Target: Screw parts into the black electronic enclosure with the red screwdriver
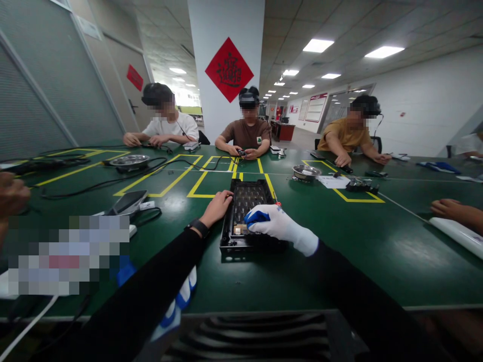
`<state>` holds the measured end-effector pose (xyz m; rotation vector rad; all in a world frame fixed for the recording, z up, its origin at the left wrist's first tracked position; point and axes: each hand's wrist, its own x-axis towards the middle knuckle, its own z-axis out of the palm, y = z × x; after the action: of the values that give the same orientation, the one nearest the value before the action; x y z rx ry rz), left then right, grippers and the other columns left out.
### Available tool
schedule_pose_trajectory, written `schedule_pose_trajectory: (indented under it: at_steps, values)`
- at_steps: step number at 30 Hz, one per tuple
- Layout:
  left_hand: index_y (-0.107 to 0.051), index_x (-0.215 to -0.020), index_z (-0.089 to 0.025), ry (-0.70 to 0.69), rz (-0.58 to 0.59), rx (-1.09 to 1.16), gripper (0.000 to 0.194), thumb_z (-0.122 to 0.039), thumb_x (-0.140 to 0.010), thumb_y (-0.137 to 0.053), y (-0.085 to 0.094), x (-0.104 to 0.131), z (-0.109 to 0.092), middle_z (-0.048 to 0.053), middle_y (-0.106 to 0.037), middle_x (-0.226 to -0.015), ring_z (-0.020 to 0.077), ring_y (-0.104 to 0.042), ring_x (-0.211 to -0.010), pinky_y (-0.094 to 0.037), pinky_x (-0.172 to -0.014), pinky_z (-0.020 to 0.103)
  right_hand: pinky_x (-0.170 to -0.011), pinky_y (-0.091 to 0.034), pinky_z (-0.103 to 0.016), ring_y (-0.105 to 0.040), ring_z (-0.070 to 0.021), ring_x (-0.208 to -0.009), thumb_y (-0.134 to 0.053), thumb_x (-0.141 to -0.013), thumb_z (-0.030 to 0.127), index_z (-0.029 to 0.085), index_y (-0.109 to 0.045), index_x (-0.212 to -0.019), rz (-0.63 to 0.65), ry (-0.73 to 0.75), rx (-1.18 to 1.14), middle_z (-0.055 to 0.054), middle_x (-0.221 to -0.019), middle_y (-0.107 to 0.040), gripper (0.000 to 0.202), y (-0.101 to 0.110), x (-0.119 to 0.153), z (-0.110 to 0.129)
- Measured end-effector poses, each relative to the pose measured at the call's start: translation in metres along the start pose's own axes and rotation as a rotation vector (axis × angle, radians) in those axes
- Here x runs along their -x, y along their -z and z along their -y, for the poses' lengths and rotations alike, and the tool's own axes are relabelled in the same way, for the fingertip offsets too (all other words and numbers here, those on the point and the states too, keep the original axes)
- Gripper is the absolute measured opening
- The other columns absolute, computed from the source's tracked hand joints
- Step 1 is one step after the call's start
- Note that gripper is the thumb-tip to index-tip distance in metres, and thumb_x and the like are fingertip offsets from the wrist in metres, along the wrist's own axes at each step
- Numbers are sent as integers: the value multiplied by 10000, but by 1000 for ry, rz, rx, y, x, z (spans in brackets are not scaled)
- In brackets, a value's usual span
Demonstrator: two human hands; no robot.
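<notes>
While my left hand (218, 208) touches the case (247, 248) at its left rim, fingers together, grip unclear, my gloved right hand (273, 221) over its near part, fingers curled, can't tell if clamped

Ceiling lights (318, 46) shine bright at one o'clock; the green table (358, 266) gives soft glare, and the edges look stretched.

One casing (237, 247), two bowls (306, 174), three headsets (249, 99).
</notes>
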<state>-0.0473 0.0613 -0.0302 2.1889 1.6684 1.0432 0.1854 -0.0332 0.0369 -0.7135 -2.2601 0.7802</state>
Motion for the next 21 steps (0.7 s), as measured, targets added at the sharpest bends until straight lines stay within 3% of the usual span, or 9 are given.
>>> schedule_pose_trajectory:
  at_steps: [5,16,21]
  values:
    - [-560,-1078,-189,-5,3,6,303,-326,-871,-386,1,-1,0,75,-564,-1014,199,-518,-987,-394,-924,360,-799,-451,-290,-581,-154,-835,-661,-722,233,160,-677,-764,14,168,79,-37,-846,-635,85,1,0,7]
    - [-581,-1052,-194,-27,-45,66,285,-312,-867,-400,1,2,-1,64,-557,-1005,186,-513,-995,-404,-929,353,-723,-464,-258,-588,-137,-766,-669,-717,242,148,-662,-804,53,122,52,-35,-821,-628,128,-5,3,2]
    - [-587,-1062,-220,-92,-128,40,271,-261,-825,-463,5,-1,-7,51,-524,-996,171,-534,-929,-412,-920,346,-721,-458,-257,-584,-134,-764,-638,-743,241,147,-634,-882,58,113,121,-40,-857,-621,167,-4,4,3]
